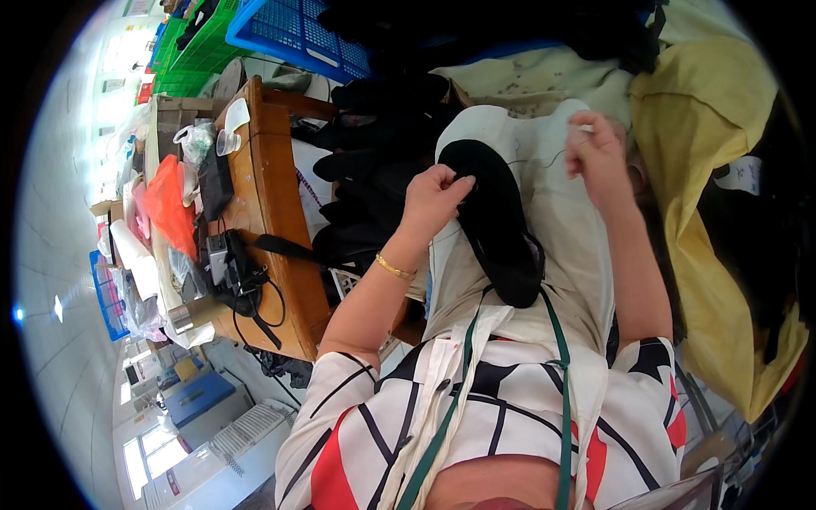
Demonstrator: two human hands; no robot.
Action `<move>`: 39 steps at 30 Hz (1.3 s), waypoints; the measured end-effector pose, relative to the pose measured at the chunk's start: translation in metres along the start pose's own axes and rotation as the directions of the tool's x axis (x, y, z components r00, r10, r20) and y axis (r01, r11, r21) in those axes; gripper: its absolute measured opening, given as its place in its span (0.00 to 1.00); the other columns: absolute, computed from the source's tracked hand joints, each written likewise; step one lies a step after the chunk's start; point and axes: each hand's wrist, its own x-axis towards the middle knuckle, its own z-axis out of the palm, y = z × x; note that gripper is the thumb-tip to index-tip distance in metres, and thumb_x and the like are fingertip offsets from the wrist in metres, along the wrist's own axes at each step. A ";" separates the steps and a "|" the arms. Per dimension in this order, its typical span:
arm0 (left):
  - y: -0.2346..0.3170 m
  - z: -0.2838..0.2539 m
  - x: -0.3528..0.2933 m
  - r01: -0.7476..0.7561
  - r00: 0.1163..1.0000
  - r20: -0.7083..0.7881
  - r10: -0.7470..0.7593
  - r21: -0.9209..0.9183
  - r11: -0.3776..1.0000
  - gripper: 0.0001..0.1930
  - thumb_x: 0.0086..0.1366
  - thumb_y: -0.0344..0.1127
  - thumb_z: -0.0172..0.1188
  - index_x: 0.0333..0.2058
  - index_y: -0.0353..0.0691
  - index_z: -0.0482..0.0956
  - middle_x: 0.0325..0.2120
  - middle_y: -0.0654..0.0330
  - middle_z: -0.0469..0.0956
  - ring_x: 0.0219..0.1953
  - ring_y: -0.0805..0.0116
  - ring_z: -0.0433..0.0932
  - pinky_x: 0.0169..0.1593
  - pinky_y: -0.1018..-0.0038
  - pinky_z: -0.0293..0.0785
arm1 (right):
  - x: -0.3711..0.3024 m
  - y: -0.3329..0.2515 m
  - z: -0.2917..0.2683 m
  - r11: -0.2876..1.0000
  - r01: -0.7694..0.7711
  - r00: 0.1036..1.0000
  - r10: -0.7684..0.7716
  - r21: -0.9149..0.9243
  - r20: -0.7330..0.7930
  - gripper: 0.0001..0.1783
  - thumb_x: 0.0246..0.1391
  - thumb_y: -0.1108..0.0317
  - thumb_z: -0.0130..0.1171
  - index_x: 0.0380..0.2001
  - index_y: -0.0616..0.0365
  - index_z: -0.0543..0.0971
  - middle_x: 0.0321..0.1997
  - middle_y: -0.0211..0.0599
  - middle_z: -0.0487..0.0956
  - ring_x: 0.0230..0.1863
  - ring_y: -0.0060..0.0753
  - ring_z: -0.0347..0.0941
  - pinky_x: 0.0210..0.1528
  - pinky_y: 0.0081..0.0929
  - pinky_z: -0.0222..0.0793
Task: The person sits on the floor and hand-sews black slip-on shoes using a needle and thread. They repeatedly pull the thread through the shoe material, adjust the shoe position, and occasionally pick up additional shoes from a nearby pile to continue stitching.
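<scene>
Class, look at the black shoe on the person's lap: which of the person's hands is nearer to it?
Left. The left hand is at the upper left side of the black shoe, fingers against it; the right hand is off to its right, clearly apart.

A wooden table (pixel 279 174) stands near a blue crate (pixel 293 36).

Matt cloth shoe (pixel 500 223), wooden table (pixel 276 191)
</scene>
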 end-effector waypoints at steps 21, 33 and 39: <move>0.022 0.016 -0.035 -0.433 0.786 0.004 0.618 0.717 0.546 0.16 0.53 0.31 0.65 0.42 0.39 0.76 0.32 0.57 0.74 0.36 0.56 0.77 0.34 0.67 0.76 | -0.005 0.041 0.108 0.965 0.019 0.992 -0.051 0.261 0.118 0.08 0.68 0.68 0.50 0.36 0.58 0.77 0.32 0.27 0.75 0.32 0.19 0.70 0.39 0.21 0.70; 0.006 0.014 -0.020 -0.585 0.669 0.079 0.739 0.670 0.457 0.17 0.51 0.29 0.65 0.42 0.45 0.76 0.30 0.60 0.75 0.35 0.60 0.79 0.33 0.67 0.77 | -0.051 0.012 0.092 0.865 -0.072 0.989 -0.002 0.497 0.148 0.08 0.67 0.67 0.48 0.32 0.57 0.69 0.30 0.27 0.66 0.28 0.21 0.61 0.44 0.27 0.65; 0.039 0.002 0.006 -0.728 0.504 0.230 0.833 0.631 0.267 0.15 0.52 0.33 0.64 0.41 0.46 0.77 0.28 0.61 0.75 0.33 0.60 0.79 0.31 0.68 0.76 | -0.049 -0.012 0.097 0.902 0.110 0.978 -0.174 0.417 0.118 0.09 0.69 0.68 0.46 0.33 0.55 0.71 0.32 0.25 0.69 0.28 0.18 0.62 0.44 0.25 0.65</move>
